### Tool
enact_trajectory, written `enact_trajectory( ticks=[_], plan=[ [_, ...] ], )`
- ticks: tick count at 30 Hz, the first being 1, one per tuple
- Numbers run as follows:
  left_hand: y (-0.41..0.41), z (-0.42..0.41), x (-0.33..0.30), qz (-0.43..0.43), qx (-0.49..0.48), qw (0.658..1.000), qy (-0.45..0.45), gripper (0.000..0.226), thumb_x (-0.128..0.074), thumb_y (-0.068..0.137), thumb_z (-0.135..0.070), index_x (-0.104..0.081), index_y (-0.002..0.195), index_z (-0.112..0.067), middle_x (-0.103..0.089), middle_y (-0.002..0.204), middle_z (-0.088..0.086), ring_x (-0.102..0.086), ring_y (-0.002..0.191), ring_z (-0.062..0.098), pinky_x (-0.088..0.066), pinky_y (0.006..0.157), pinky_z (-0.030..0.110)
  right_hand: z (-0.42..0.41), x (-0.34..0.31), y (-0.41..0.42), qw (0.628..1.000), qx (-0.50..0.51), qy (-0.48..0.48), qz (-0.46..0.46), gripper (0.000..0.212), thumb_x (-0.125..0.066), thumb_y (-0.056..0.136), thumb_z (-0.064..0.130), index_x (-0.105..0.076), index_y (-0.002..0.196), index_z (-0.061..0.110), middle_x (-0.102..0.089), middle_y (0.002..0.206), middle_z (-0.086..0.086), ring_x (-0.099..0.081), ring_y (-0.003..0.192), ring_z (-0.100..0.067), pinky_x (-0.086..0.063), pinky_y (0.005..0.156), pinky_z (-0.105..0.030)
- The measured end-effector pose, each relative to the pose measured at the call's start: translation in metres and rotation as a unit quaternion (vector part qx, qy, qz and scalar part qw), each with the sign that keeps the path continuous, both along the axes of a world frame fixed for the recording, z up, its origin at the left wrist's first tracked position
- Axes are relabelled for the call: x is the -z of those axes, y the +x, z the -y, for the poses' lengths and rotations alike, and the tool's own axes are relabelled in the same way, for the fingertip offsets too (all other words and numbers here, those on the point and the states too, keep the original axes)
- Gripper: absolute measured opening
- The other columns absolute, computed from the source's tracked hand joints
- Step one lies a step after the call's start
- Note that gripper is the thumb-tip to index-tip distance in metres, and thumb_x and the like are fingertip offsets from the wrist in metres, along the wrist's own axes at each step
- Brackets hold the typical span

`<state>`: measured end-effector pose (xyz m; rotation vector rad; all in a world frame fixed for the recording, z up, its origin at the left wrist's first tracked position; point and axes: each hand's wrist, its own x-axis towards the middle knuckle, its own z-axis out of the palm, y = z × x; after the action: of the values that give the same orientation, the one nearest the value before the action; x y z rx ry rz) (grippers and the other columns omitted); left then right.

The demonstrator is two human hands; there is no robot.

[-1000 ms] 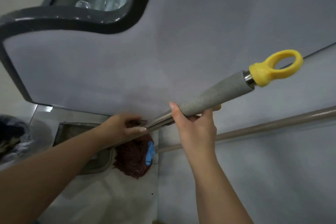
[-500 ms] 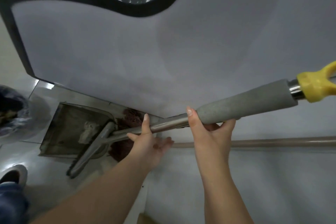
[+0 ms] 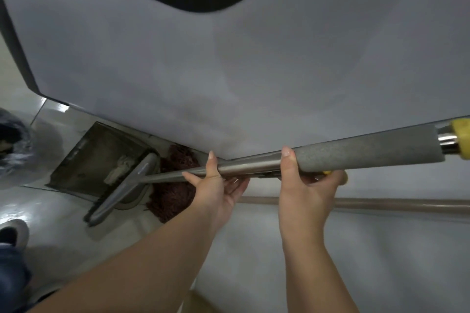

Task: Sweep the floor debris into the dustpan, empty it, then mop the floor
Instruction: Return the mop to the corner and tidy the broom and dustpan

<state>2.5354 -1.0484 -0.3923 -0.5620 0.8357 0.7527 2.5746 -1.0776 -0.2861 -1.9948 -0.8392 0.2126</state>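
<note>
I hold a broom by its metal handle, which runs from lower left to the right edge. My right hand grips it where the grey foam sleeve begins; a yellow end cap is cut off by the frame edge. My left hand holds the bare pole from below, thumb up behind it. The grey broom head lies across the back of a dark dustpan on the floor. White debris sits inside the pan. A brown mop head rests just right of the pan.
A large grey panel with a black-rimmed window fills the upper view, close above the pan and mop. The mop's pole lies along the grey wall at right. A black bin bag and my shoe are at left.
The broom handle dropped to a flatter angle and its yellow end slid off the right edge. The broom head came into view over the dustpan. My left hand shifted from over the pole to under it.
</note>
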Motion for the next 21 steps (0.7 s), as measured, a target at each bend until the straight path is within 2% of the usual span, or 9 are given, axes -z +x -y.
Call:
enact_trajectory(
  ticks=[2, 5, 6, 9, 12, 14, 17, 21],
  plan=[
    [0.003, 0.002, -0.001, 0.0, -0.02, 1.0, -0.003, 0.089, -0.056, 0.091, -0.038, 0.019, 0.139, -0.05, -0.06, 0.097, 0.014, -0.067, 0.073, 0.025, -0.055, 0.044, 0.033, 0.0, 0.002, 0.001, 1.0, -0.006, 0.008, -0.006, 0.037, -0.074, 0.077, 0.02, -0.042, 0.088, 0.036, -0.057, 0.065, 0.047, -0.06, 0.063, 0.021, -0.042, 0.058, 0.004],
    [0.01, 0.006, -0.003, -0.009, -0.037, 0.999, -0.005, 0.084, -0.052, 0.093, -0.036, 0.015, 0.142, -0.046, -0.061, 0.086, 0.009, -0.066, 0.052, 0.015, -0.055, 0.044, 0.029, 0.002, 0.005, 0.001, 1.0, -0.013, 0.01, -0.013, 0.036, -0.073, 0.077, 0.013, -0.044, 0.086, 0.033, -0.059, 0.064, 0.043, -0.06, 0.062, 0.02, -0.042, 0.057, 0.004],
    [0.012, 0.006, -0.003, -0.011, -0.039, 0.999, -0.006, 0.083, -0.051, 0.094, -0.037, 0.015, 0.142, -0.045, -0.06, 0.085, 0.009, -0.065, 0.05, 0.013, -0.054, 0.044, 0.028, 0.002, 0.005, 0.001, 1.0, -0.017, 0.013, -0.017, 0.036, -0.073, 0.077, 0.011, -0.044, 0.086, 0.031, -0.06, 0.063, 0.041, -0.061, 0.062, 0.019, -0.042, 0.057, 0.003],
    [0.017, 0.006, -0.004, -0.015, -0.041, 0.999, -0.01, 0.08, -0.049, 0.094, -0.039, 0.014, 0.143, -0.044, -0.06, 0.089, 0.007, -0.063, 0.058, 0.014, -0.054, 0.043, 0.026, 0.003, 0.004, 0.007, 0.999, -0.038, 0.016, -0.032, 0.036, -0.071, 0.078, 0.006, -0.044, 0.087, 0.029, -0.063, 0.065, 0.038, -0.062, 0.063, 0.017, -0.043, 0.056, 0.002],
    [0.019, 0.007, -0.007, -0.017, -0.035, 0.999, -0.018, 0.079, -0.047, 0.095, -0.039, 0.015, 0.143, -0.043, -0.061, 0.106, 0.012, -0.065, 0.066, 0.017, -0.054, 0.044, 0.025, 0.004, 0.003, 0.015, 0.998, -0.055, -0.005, -0.032, 0.035, -0.072, 0.079, 0.005, -0.046, 0.084, 0.027, -0.064, 0.064, 0.035, -0.062, 0.062, 0.017, -0.044, 0.057, 0.002],
    [0.019, 0.007, -0.007, -0.016, -0.035, 0.999, -0.019, 0.078, -0.046, 0.096, -0.038, 0.016, 0.143, -0.042, -0.06, 0.114, 0.016, -0.066, 0.064, 0.018, -0.054, 0.045, 0.026, 0.005, 0.003, 0.018, 0.998, -0.06, -0.022, -0.019, 0.034, -0.073, 0.079, 0.008, -0.046, 0.081, 0.027, -0.063, 0.063, 0.036, -0.06, 0.06, 0.018, -0.043, 0.058, 0.002],
    [0.017, 0.007, -0.007, -0.02, -0.028, 0.999, -0.004, 0.08, -0.046, 0.097, -0.036, 0.018, 0.144, -0.038, -0.064, 0.101, 0.017, -0.068, 0.051, 0.017, -0.055, 0.044, 0.027, 0.004, 0.003, 0.019, 0.998, -0.061, -0.03, -0.005, 0.034, -0.074, 0.077, 0.012, -0.045, 0.079, 0.03, -0.061, 0.064, 0.039, -0.06, 0.061, 0.019, -0.042, 0.058, 0.003],
    [0.014, 0.008, -0.001, -0.053, 0.015, 0.998, 0.027, 0.081, -0.046, 0.097, -0.035, 0.018, 0.146, -0.028, -0.063, 0.087, 0.017, -0.067, 0.048, 0.016, -0.055, 0.044, 0.026, 0.006, 0.002, 0.016, 0.998, -0.059, -0.029, -0.012, 0.03, -0.073, 0.071, 0.023, -0.046, 0.079, 0.031, -0.062, 0.065, 0.039, -0.06, 0.062, 0.019, -0.041, 0.056, 0.004]
  ],
)
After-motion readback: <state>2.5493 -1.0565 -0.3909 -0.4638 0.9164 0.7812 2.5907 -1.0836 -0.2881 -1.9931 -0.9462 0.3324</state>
